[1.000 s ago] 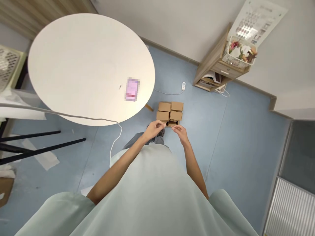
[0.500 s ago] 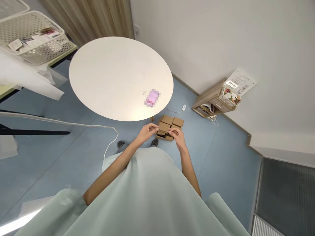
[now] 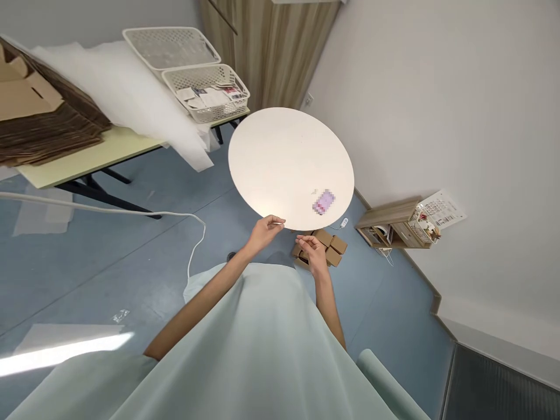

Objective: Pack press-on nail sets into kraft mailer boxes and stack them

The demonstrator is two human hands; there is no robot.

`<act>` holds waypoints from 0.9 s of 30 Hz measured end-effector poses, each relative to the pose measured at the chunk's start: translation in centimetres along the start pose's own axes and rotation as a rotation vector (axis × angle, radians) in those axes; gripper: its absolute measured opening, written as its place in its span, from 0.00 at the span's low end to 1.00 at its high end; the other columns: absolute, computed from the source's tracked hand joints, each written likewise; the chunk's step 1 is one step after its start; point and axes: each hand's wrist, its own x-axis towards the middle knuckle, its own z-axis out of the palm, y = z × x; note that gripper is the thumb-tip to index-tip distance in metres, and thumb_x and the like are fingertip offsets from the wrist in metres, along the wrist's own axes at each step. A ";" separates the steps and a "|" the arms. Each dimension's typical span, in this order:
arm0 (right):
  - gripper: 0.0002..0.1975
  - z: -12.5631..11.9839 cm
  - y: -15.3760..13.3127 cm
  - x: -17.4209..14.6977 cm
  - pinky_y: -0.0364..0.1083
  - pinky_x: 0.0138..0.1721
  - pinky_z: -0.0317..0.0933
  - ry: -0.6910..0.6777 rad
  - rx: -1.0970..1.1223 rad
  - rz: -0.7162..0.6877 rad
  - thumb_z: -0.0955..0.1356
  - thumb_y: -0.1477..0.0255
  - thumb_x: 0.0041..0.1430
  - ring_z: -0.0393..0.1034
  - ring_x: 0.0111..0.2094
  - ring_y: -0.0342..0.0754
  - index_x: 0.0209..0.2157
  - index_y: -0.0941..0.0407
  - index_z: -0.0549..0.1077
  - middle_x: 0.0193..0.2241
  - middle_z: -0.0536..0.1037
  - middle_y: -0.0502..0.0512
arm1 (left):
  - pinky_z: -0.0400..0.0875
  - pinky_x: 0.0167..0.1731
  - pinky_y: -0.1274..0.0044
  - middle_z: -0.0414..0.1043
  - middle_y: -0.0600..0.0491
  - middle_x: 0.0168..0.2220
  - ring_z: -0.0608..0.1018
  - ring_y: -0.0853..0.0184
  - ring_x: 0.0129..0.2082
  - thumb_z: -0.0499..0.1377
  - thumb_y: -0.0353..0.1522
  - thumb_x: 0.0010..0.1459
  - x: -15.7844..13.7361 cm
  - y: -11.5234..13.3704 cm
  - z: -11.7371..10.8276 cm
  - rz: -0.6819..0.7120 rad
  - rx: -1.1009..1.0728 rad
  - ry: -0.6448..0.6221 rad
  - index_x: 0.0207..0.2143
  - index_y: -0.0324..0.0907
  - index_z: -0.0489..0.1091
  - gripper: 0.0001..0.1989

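In the head view my left hand (image 3: 265,232) is held out in front of my body, close to the near edge of the round white table (image 3: 280,157). Its thumb and fingertips are pressed together. My right hand (image 3: 314,252) is a little lower and to the right, its fingertips also pinched, with brown cardboard boxes (image 3: 335,249) on the floor below it. A gap separates the two hands. Whatever either pinch holds, if anything, is too small to make out. Pale green cloth (image 3: 266,338) covers my body below the forearms.
A blurred pink-purple item (image 3: 324,202) lies on the round table. At left, a side table (image 3: 126,146) bears stacked flat cardboard (image 3: 48,131), white sheeting (image 3: 118,87) and a white basket (image 3: 210,108). A white cable (image 3: 131,211) crosses the left side. A wooden cabinet (image 3: 402,224) stands by the wall.
My view has turned left and up, so the round table appears further right and more of the side table shows. Both hands stay pinched and raised, slightly further apart vertically.
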 end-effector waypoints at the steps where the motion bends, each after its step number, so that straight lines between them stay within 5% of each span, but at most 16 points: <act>1: 0.18 1.3 -0.2 0.0 0.57 0.60 0.72 -0.015 0.000 0.005 0.81 0.54 0.52 0.82 0.55 0.59 0.37 0.49 0.79 0.53 0.87 0.58 | 0.78 0.59 0.60 0.85 0.43 0.54 0.84 0.50 0.56 0.68 0.47 0.57 -0.2 0.0 -1.1 -0.005 -0.013 0.017 0.42 0.45 0.79 0.18; 13: 0.16 12.0 -3.1 4.7 0.56 0.60 0.70 -0.122 -0.050 0.031 0.81 0.56 0.54 0.82 0.54 0.57 0.37 0.50 0.80 0.52 0.87 0.57 | 0.77 0.59 0.61 0.84 0.44 0.54 0.84 0.52 0.55 0.68 0.47 0.59 2.1 1.5 -11.1 -0.029 -0.100 0.111 0.44 0.46 0.79 0.18; 27: 0.16 24.7 -8.7 16.1 0.57 0.63 0.68 -0.151 0.063 0.075 0.81 0.57 0.51 0.81 0.56 0.58 0.36 0.50 0.80 0.52 0.86 0.59 | 0.76 0.60 0.61 0.84 0.43 0.56 0.83 0.51 0.57 0.70 0.47 0.53 13.9 7.3 -25.8 -0.103 -0.040 0.232 0.42 0.45 0.78 0.19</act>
